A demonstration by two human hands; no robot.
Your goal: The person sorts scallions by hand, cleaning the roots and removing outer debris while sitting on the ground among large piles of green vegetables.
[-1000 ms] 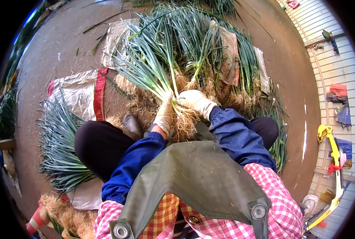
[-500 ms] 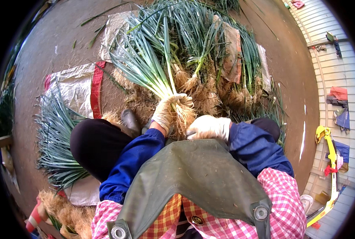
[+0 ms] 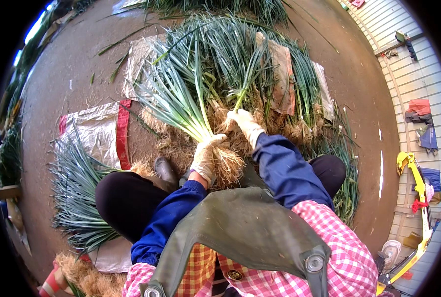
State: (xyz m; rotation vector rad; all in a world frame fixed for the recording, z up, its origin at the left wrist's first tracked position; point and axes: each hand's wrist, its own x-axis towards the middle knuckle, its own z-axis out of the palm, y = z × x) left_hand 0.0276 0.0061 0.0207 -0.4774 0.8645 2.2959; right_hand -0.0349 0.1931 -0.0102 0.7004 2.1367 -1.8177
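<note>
My left hand (image 3: 205,158), in a pale glove, is closed around a bunch of green onions (image 3: 185,113) just above their bushy roots. The leaves fan out up and to the left, while the tan roots (image 3: 228,167) hang out on the hand's right side. Farther out, my gloved right hand (image 3: 246,125) is closed on the lower end of a single green onion (image 3: 242,97) at the near edge of a big pile of green onions (image 3: 215,52). My fingers hide that onion's root end.
Tan sacking (image 3: 282,74) lies over part of the pile. Left of my knee, more green onions (image 3: 82,193) rest near a white sack with red edging (image 3: 96,129). Roots (image 3: 89,272) show at lower left. A yellow pole-like tool (image 3: 420,198) stands by the wall at right.
My right hand has moved from beside the held bunch out to the pile and closed on an onion there. My left hand still grips its bunch, now slightly lower in view.
</note>
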